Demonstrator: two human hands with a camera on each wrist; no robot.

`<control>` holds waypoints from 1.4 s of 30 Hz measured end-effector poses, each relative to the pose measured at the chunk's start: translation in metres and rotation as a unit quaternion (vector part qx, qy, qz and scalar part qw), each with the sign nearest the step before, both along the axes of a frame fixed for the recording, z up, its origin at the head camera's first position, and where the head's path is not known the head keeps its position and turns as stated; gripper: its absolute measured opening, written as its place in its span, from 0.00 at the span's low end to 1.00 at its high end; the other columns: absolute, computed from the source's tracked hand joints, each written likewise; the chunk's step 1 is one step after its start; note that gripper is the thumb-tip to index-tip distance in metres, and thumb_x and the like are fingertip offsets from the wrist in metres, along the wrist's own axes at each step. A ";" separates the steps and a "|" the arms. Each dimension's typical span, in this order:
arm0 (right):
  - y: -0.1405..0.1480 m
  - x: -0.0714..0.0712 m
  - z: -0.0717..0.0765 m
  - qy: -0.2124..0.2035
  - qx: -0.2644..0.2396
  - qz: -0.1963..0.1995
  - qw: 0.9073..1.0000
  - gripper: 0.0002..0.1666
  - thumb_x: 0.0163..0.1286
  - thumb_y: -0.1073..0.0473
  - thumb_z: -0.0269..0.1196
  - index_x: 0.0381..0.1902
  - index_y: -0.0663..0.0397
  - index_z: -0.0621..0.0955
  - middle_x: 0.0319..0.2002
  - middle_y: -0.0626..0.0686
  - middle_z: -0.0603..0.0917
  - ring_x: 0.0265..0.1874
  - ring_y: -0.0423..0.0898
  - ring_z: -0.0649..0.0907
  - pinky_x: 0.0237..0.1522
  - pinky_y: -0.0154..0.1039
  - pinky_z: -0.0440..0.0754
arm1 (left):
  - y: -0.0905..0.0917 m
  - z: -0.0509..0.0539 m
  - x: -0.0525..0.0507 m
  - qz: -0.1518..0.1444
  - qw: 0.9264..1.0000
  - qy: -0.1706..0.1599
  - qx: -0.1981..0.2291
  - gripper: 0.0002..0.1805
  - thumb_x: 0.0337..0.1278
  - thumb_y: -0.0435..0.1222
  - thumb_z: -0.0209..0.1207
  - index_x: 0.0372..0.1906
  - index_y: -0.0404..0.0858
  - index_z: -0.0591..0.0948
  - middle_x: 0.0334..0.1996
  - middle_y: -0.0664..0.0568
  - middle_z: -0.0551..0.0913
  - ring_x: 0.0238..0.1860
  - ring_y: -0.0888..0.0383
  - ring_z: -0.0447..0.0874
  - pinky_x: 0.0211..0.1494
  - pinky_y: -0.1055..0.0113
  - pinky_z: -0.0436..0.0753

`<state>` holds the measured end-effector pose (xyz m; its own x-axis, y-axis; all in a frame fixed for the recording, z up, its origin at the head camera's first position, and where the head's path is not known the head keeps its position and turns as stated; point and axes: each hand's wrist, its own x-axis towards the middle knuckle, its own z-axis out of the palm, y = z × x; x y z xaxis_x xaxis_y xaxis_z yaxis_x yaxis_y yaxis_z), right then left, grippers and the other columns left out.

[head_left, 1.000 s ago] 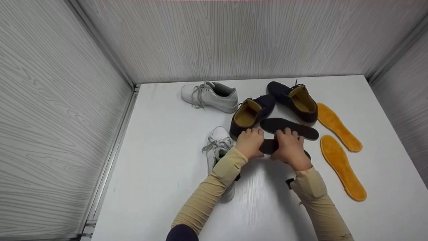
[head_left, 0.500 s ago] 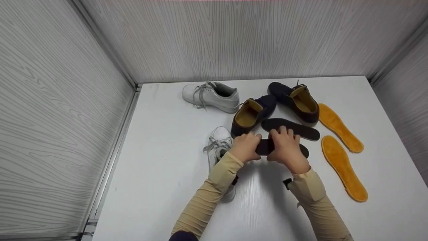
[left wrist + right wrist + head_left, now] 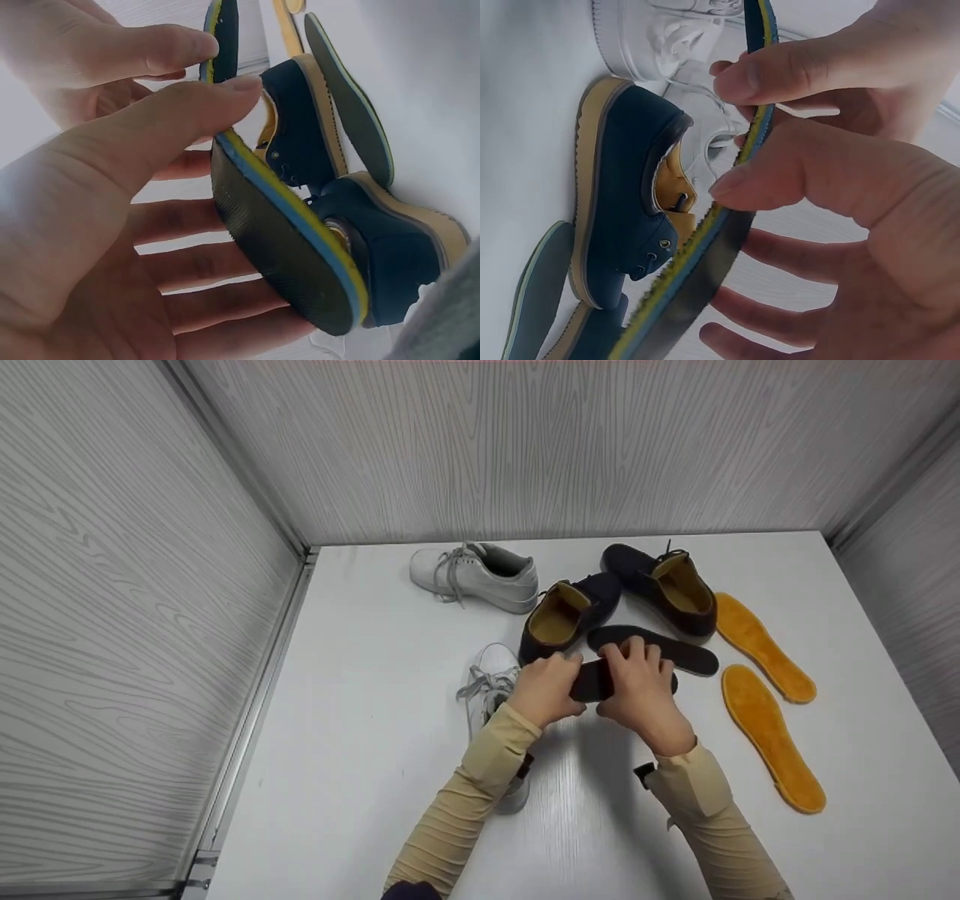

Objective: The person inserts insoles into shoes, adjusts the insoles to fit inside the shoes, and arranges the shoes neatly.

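Note:
Both my hands hold one dark insole (image 3: 592,681) above the white table. Yellow and blue layers show along its edge in the wrist views. My left hand (image 3: 545,688) pinches the left part, thumb on the edge and fingers spread behind it. Close beside it, my right hand (image 3: 639,694) grips the insole between thumb and fingers. The insole looks bent in the right wrist view. Beyond the hands lies a second dark insole (image 3: 690,657). A navy shoe (image 3: 601,591) with a tan lining stands just past my left hand.
Under my left forearm is a white sneaker (image 3: 493,661), partly hidden. Another white sneaker (image 3: 472,583) stands near the back wall. A second navy shoe (image 3: 686,613) is at back right. Two orange insoles lie at right, the far one (image 3: 761,645) and the near one (image 3: 772,739).
Both hands have shifted slightly left with the held insole. The insole has tilted, and less of its right end shows past my right hand. The shoes and the other insoles stay put.

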<state>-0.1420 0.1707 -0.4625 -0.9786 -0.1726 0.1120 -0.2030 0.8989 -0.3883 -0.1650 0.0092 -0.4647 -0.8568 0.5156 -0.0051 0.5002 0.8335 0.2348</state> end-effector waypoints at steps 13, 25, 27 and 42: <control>0.003 -0.002 0.017 0.052 -0.103 -0.064 0.991 0.37 0.49 0.60 0.76 0.54 0.67 0.72 0.49 0.70 0.72 0.47 0.69 0.74 0.46 0.65 0.67 | -0.002 0.005 0.028 0.153 0.977 0.126 0.078 0.27 0.42 0.54 0.71 0.34 0.34 0.78 0.22 0.45 0.81 0.21 0.48 0.84 0.23 0.59 0.81; -0.006 -0.011 0.007 -0.011 -0.303 -0.026 0.953 0.16 0.68 0.65 0.60 0.52 0.63 0.79 0.29 0.57 0.84 0.22 0.46 0.83 0.26 0.37 0.79 | 0.005 -0.002 0.053 0.251 0.947 0.130 0.150 0.31 0.39 0.57 0.73 0.33 0.34 0.76 0.18 0.45 0.80 0.16 0.50 0.81 0.18 0.60 0.77; -0.007 -0.015 0.004 -0.026 -0.350 -0.034 0.936 0.15 0.68 0.65 0.63 0.51 0.64 0.79 0.29 0.60 0.84 0.21 0.46 0.83 0.25 0.35 0.79 | 0.003 -0.004 0.052 0.252 0.943 0.101 0.192 0.31 0.41 0.55 0.73 0.36 0.33 0.76 0.18 0.44 0.79 0.17 0.49 0.81 0.19 0.60 0.77; -0.018 -0.025 -0.007 -0.016 -0.396 -0.033 0.917 0.14 0.64 0.73 0.63 0.48 0.66 0.79 0.27 0.60 0.81 0.19 0.47 0.80 0.21 0.30 0.76 | -0.016 -0.030 0.060 0.164 0.816 -0.142 0.536 0.17 0.62 0.31 0.61 0.51 0.33 0.68 0.25 0.44 0.86 0.15 0.57 0.82 0.19 0.63 0.80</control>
